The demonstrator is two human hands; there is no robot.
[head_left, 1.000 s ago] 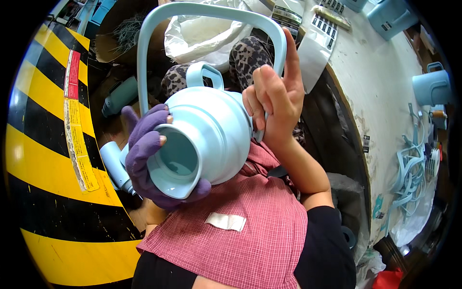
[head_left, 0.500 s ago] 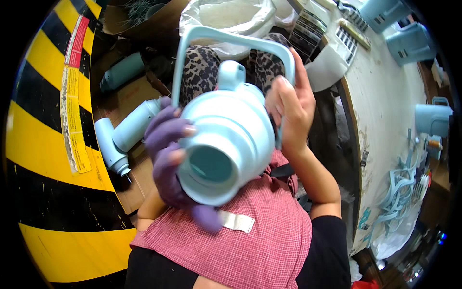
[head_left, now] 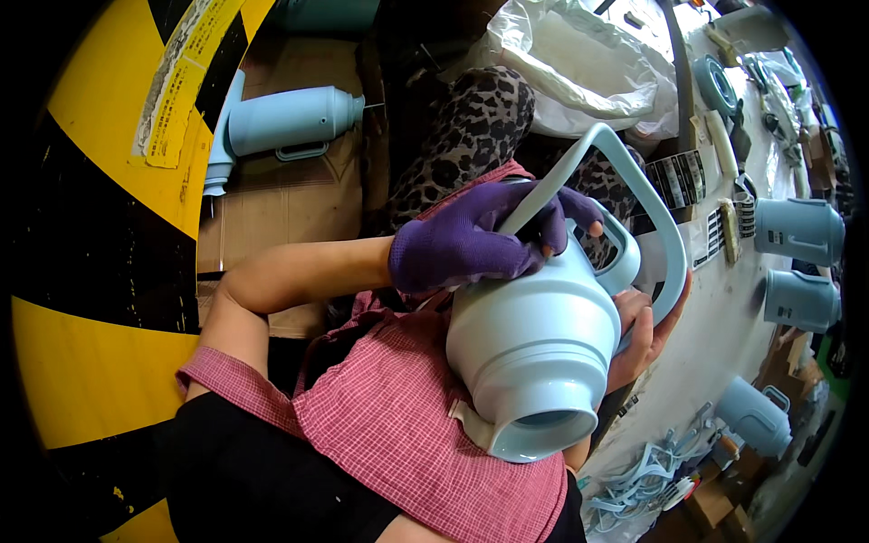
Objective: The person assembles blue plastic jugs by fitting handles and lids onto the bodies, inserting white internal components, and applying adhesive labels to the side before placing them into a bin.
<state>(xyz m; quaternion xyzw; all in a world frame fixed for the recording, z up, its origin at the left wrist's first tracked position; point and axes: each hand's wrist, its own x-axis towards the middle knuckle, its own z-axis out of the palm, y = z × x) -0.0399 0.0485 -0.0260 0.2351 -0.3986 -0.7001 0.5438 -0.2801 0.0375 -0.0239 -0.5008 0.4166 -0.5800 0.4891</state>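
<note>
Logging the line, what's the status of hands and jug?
Left hand, gloved, grips the jug at the handle base. Right hand, bare, cradles its far side. Jug tilted over the apron, open end down. Nothing in the way.

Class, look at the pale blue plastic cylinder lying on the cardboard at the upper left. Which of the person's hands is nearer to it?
Left. The purple-gloved left hand rests on top of the pale blue plastic jug, on the side toward the pale blue plastic cylinder. The bare right hand supports the jug's far side.

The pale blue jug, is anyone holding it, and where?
Yes. The gloved left hand grips the pale blue jug by its top; the bare right hand cups its far side.
</note>
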